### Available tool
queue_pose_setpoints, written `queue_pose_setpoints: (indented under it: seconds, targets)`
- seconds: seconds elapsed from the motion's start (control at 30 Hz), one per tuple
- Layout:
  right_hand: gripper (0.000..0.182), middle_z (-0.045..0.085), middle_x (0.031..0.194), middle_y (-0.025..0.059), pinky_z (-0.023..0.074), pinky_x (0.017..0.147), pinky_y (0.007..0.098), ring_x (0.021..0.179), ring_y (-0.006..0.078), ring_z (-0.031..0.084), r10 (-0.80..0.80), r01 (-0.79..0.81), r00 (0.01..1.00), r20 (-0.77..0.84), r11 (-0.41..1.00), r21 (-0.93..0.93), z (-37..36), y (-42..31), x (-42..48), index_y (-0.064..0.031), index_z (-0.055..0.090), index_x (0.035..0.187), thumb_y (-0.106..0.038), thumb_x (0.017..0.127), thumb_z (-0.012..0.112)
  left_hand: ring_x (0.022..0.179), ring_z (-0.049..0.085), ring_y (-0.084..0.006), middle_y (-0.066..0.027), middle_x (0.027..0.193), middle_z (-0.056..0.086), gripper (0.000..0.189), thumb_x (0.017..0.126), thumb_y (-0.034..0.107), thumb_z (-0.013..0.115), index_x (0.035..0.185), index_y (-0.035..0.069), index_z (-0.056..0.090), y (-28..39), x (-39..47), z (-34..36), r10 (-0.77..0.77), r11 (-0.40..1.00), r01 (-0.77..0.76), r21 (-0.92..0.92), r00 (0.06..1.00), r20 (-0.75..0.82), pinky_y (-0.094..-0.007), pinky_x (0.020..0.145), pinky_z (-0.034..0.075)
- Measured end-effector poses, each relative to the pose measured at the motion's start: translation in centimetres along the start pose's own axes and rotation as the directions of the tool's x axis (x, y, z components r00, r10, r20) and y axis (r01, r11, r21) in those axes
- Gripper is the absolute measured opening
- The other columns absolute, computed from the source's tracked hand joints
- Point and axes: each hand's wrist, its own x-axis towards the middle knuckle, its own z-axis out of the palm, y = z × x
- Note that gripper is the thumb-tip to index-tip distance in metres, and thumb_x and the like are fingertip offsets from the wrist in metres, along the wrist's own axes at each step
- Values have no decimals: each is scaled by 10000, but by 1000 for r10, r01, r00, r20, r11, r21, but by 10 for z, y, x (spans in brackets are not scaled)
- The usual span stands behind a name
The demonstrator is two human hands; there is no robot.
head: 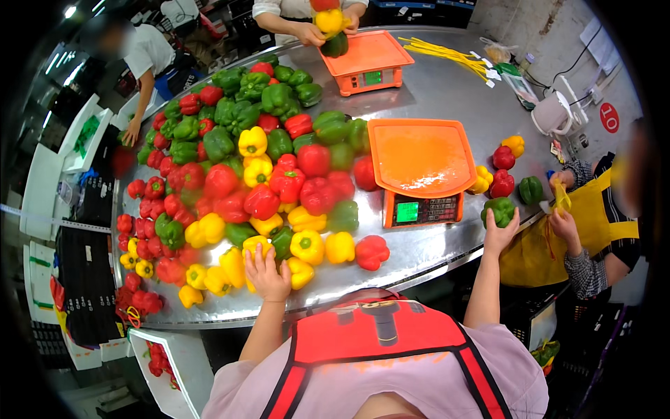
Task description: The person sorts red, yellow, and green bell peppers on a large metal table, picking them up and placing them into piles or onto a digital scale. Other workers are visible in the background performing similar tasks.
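Observation:
My left hand [268, 277] lies over yellow bell peppers at the near edge of a pile, its fingers spread against one yellow bell pepper [255, 243]. Whether it grips that pepper is hidden under the palm. My right hand [502, 235] holds a green bell pepper [499, 210] at the table's right edge, above the metal top. Between the hands stands an orange digital scale [421, 157] with nothing on its pan. A red bell pepper [372, 253] and another yellow bell pepper [339, 247] sit in front of the scale.
Red, green and yellow peppers are heaped on the steel table [377, 290]. Several more lie right of the scale, near a co-worker's hands [562, 209] holding something yellow. Across, another person's hands [314, 34] hold stacked peppers over a second orange scale [366, 55]. Yellow strips [445, 55] lie behind.

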Motion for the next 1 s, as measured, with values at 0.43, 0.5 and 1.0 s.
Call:
queue_pose_setpoints:
  seconds: [0.43,0.5,1.0]
  targets:
    - [665,408,1378,213,297,1065,457,1279,377,370,-253,250,967,-10,960,-129,59,-16,35,-42,445,1328,-339,796,710,1335,295,-372,-90,1380,448,435,760,277,639,1169,133,605,1,-1,-2,-47,998,48,-40,999,23,-523,1056,254]
    - [552,455,1341,209,303,1062,436,1250,361,412,-334,330,943,-1,930,159,69,-86,41,11,492,1270,-237,818,691,1333,299,-372,-87,1382,449,434,758,280,642,1167,138,607,-1,-2,-1,-61,998,62,-21,997,45,-524,1052,258]
    - [672,559,1203,197,454,923,421,1102,366,545,-646,464,487,588,762,452,348,-399,-65,-75,487,1277,-329,714,751,1286,334,-453,-228,1408,373,683,754,267,689,1339,42,417,-66,-32,-47,-162,959,169,-228,986,49,-540,1050,269]
